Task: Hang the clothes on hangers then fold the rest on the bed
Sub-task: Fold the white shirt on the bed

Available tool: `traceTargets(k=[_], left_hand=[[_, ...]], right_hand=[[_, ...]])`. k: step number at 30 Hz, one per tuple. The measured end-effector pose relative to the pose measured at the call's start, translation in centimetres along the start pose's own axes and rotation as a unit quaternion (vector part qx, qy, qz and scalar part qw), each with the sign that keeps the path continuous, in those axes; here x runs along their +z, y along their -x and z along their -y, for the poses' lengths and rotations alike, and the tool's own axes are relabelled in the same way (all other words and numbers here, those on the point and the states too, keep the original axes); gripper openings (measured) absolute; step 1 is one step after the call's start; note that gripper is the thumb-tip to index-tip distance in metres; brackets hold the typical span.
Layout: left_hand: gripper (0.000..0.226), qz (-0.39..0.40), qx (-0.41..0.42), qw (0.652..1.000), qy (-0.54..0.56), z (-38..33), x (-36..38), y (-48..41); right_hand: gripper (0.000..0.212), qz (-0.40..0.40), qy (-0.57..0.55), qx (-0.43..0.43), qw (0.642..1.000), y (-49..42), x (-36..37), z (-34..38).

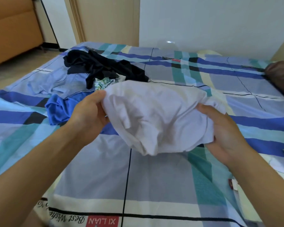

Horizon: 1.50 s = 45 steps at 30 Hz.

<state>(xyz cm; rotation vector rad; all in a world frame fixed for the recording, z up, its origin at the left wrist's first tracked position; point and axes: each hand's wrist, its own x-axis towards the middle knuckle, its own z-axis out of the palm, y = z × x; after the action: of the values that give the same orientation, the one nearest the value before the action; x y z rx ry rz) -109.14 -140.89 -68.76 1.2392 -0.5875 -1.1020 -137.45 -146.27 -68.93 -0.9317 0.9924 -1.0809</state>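
A crumpled white garment (154,115) hangs bunched above the bed (154,185), held between both hands. My left hand (88,112) pinches its upper left edge with thumb and fingers. Gripping its right side is my right hand (223,133), thumb on top, palm toward me. Behind lie a black garment (102,66), a pale blue shirt (56,84), a bright blue garment (62,107) and a small green-patterned piece (103,82), all loose on the plaid sheet. No hangers are visible.
A dark brown pillow (280,76) sits at the bed's right edge. An orange sofa (13,30) stands across the floor at far left, a door frame (77,20) and white wall behind the bed. A small red-and-white tag (232,183) lies at right.
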Motion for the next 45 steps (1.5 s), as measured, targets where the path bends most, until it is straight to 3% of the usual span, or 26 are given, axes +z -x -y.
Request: traceTargets(k=[3,5,7,9,11,13,15,17,19,23,28,32,34,36,38,40,43,45], left_hand=[[0.033,-0.026,-0.041,0.998,-0.041,0.6,-0.1,0.3],[0.047,0.031,-0.070,0.996,-0.055,0.9,0.3,0.4],[0.069,0.086,-0.072,0.984,-0.137,1.4,0.9,0.6],[0.081,0.080,-0.020,0.943,-0.323,2.5,1.2,0.8],[0.071,0.045,0.087,0.891,-0.444,3.8,1.5,1.5],[0.052,0.058,0.161,0.889,-0.425,4.3,2.3,3.3],[0.048,0.156,0.140,0.916,-0.341,4.3,3.5,5.2],[0.058,0.232,0.090,0.928,-0.276,4.3,4.2,7.0],[0.069,0.232,0.092,0.930,-0.269,4.7,4.3,7.6],[0.070,0.223,0.109,0.931,-0.269,4.9,4.3,8.0],[0.042,0.237,0.203,0.899,-0.308,5.4,4.9,7.7],[0.038,0.249,0.096,0.940,-0.210,4.1,4.6,6.4],[0.032,0.201,0.031,0.967,-0.152,3.3,4.7,6.4],[0.015,0.181,-0.018,0.977,-0.113,2.1,4.7,6.4],[0.021,0.254,0.026,0.948,-0.190,0.9,4.2,6.5],[0.038,0.281,0.130,0.875,-0.372,0.9,3.7,6.2],[0.037,0.109,0.247,0.717,-0.642,3.3,3.0,5.0],[0.037,0.042,0.190,0.669,-0.717,5.2,2.3,4.0]], right_hand=[[0.053,0.015,-0.037,0.020,0.999,0.1,0.2,0.0],[0.044,0.001,-0.052,0.045,0.998,0.1,0.2,-0.5],[0.034,-0.019,-0.036,0.070,0.997,0.1,0.0,-1.0],[0.025,-0.026,0.007,0.087,0.996,0.1,-0.2,-1.4],[0.038,0.002,0.025,0.089,0.996,0.7,0.2,-1.3],[0.056,0.059,-0.011,0.080,0.995,1.4,0.8,-0.9],[0.061,0.147,-0.049,0.065,0.986,2.3,1.5,-0.4],[0.048,0.224,-0.013,0.045,0.974,3.0,1.8,-0.3],[0.037,0.251,0.097,-0.009,0.963,3.4,1.7,-0.5],[0.039,0.244,0.267,-0.121,0.924,4.4,2.1,-1.0],[0.038,0.126,0.321,-0.204,0.916,4.5,2.6,-0.9],[0.027,0.062,0.372,-0.258,0.890,4.0,1.7,0.0],[0.017,0.049,0.377,-0.252,0.890,3.8,1.4,0.1],[0.029,0.042,0.368,-0.261,0.891,4.0,1.5,0.1],[0.035,0.016,0.336,-0.250,0.908,4.2,1.7,0.3],[0.033,-0.019,0.277,-0.208,0.938,4.6,1.9,0.4],[0.025,-0.059,0.101,-0.107,0.987,4.5,2.1,0.7],[0.023,-0.021,0.041,-0.082,0.996,4.5,2.1,1.2]])
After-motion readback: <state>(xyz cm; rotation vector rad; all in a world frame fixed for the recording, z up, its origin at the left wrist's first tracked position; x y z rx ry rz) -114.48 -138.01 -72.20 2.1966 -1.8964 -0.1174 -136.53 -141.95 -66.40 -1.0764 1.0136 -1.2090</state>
